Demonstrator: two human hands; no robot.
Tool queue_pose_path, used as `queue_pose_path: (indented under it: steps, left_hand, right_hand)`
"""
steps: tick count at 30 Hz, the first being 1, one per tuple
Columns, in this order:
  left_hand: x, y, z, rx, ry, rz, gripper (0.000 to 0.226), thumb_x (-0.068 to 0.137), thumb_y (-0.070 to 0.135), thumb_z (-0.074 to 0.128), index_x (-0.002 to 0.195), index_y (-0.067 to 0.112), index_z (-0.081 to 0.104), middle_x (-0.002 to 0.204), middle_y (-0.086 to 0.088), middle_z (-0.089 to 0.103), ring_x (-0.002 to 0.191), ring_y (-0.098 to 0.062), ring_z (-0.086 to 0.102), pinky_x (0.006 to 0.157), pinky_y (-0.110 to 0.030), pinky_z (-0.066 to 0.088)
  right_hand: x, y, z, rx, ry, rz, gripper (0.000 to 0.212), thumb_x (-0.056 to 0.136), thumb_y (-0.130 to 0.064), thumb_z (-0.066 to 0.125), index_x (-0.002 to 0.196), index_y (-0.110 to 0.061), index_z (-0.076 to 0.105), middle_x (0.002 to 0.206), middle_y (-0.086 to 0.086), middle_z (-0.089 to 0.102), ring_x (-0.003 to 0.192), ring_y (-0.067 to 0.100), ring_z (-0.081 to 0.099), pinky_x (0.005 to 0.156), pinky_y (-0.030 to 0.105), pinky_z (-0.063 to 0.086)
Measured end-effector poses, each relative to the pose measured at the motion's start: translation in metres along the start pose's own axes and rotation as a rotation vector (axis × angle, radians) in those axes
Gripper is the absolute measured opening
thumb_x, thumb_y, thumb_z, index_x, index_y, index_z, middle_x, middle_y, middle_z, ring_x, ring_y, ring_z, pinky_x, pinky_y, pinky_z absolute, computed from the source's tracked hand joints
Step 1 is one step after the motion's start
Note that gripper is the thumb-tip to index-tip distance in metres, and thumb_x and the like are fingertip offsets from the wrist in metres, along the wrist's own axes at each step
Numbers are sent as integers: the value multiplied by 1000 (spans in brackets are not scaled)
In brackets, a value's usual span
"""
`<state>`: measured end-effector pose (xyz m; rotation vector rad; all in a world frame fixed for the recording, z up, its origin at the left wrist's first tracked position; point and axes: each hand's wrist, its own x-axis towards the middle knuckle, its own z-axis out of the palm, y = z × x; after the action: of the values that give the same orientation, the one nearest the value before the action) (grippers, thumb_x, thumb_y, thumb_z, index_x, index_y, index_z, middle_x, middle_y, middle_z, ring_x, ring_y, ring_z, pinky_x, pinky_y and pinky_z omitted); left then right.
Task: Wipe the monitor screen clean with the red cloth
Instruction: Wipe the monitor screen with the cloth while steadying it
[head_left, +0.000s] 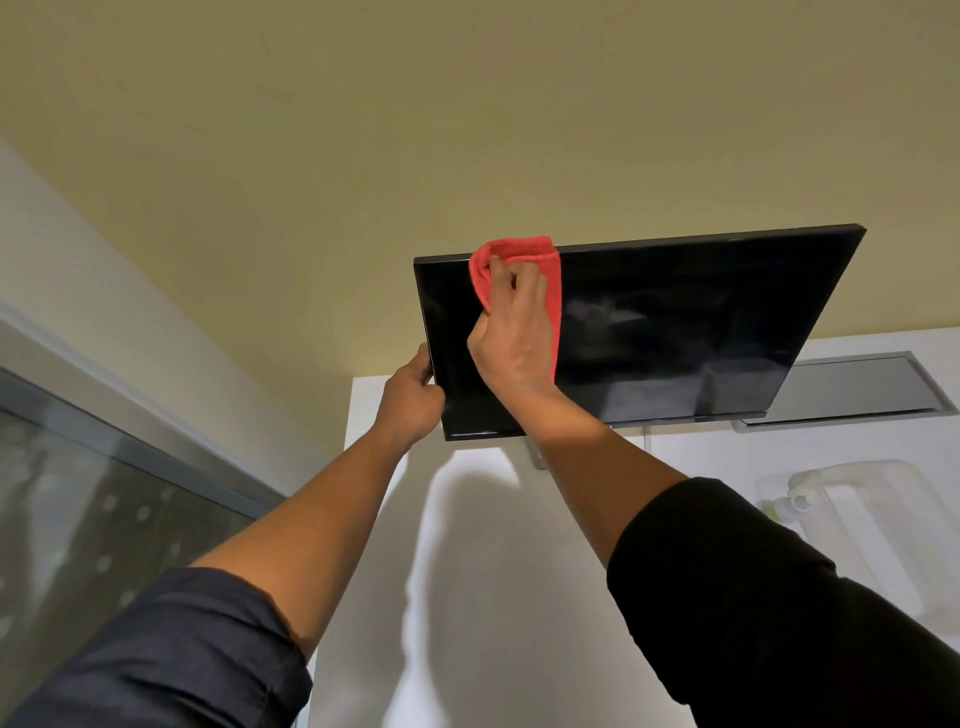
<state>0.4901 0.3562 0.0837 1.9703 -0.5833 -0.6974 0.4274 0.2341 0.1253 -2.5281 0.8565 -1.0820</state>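
Red cloth (524, 249) pressed to monitor (675, 332) by raised right hand (511, 338).

Warm, dim indoor light with a soft picture.
You cast blurred arm shadows on the white wall (467, 571); faint reflections sheen the monitor screen (675, 332); wide-angle bending skews the edges.

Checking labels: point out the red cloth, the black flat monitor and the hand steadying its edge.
red microfibre cloth (555, 306), head view, right strip beside the knuckles.
black flat monitor (675, 332), head view, bare dark screen centre.
left hand (410, 397), head view, back of the hand gripping the monitor's left edge.
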Motion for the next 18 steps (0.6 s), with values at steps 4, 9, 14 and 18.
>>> queue_pose_path:
  steps: [4,9,14,18]
  left_hand:
    - [-1,4,0,18,20,-1,85,74,-13,31,143,34,47,117,22,59,111,-3,54,88,-22,42]
    - [-1,7,0,48,72,-29,74,79,-13,32,140,24,53,114,14,62,107,-12,58,77,-19,41]
    - [0,11,-2,-4,81,-5,67,78,-8,35,132,23,60,116,12,67,115,-12,61,92,-24,46]
    - [1,24,-7,-63,145,50,66,77,-2,40,134,25,59,122,9,68,116,-9,63,99,-27,49]
  right_hand:
    - [-1,-20,7,7,-122,-119,61,65,4,56,127,1,55,105,18,55,91,33,53,60,32,43]
    - [-7,-17,9,-29,-244,-331,59,64,3,65,122,-1,59,102,15,57,86,31,53,53,30,35]
    - [-20,21,0,-47,-330,-415,55,64,5,63,117,-5,63,102,12,58,86,31,54,54,36,43]
    - [-34,54,-17,-85,-364,-329,54,60,3,66,112,-8,64,100,10,57,87,31,54,54,37,46]
